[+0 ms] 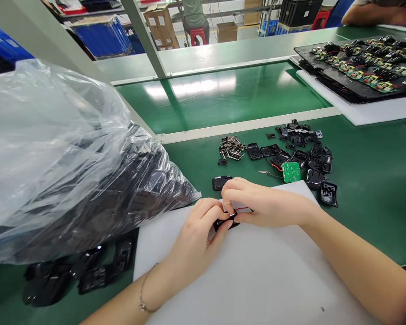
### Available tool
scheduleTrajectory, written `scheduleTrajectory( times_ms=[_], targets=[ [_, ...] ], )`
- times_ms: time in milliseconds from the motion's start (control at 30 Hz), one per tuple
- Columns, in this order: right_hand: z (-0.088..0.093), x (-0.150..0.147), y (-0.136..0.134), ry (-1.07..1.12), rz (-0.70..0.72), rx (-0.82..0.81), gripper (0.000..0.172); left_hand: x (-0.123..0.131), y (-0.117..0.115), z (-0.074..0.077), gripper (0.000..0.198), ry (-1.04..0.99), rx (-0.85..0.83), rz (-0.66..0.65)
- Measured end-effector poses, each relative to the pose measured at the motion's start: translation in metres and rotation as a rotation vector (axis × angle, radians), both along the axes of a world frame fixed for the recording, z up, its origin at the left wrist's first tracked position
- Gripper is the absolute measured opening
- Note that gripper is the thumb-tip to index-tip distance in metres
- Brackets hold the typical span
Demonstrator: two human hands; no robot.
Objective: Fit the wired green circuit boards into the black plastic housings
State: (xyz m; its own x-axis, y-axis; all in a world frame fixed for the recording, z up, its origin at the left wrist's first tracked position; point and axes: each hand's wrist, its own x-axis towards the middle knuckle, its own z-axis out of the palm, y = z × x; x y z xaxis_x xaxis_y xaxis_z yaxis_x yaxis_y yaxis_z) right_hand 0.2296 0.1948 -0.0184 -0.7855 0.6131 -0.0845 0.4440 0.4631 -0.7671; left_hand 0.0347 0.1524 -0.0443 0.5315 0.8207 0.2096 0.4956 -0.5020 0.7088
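Close together over the white mat, both my hands are closed on one small black plastic housing. My left hand pinches its left side between thumb and fingers. My right hand grips the other side, its bent index finger pressing down into the top. A red wire runs from the housing under my right hand; the inside is mostly hidden by my fingers. Just beyond lies another black shell. Farther right is a green circuit board with a red wire and a thin metal strip.
A large clear plastic bag of black parts bulges at left, with black shells below it. Metal pieces, small black parts and shells lie beyond my hands. A tray of wired boards stands back right, near another person's arm.
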Motion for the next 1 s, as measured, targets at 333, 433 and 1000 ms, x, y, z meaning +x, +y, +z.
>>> scheduleTrajectory(
  times_ms=[333,433,1000],
  targets=[
    [0.003,0.012,0.004,0.157,-0.017,0.043,0.011,-0.001,0.000,-0.003,0.012,-0.003,0.008,0.025],
    [0.002,0.008,0.000,0.072,0.013,0.087,0.014,-0.002,0.000,-0.002,0.013,0.001,0.012,0.022],
    [-0.004,0.006,0.003,0.065,0.022,0.070,0.016,-0.022,0.008,0.003,0.027,0.100,0.494,-0.304]
  ],
)
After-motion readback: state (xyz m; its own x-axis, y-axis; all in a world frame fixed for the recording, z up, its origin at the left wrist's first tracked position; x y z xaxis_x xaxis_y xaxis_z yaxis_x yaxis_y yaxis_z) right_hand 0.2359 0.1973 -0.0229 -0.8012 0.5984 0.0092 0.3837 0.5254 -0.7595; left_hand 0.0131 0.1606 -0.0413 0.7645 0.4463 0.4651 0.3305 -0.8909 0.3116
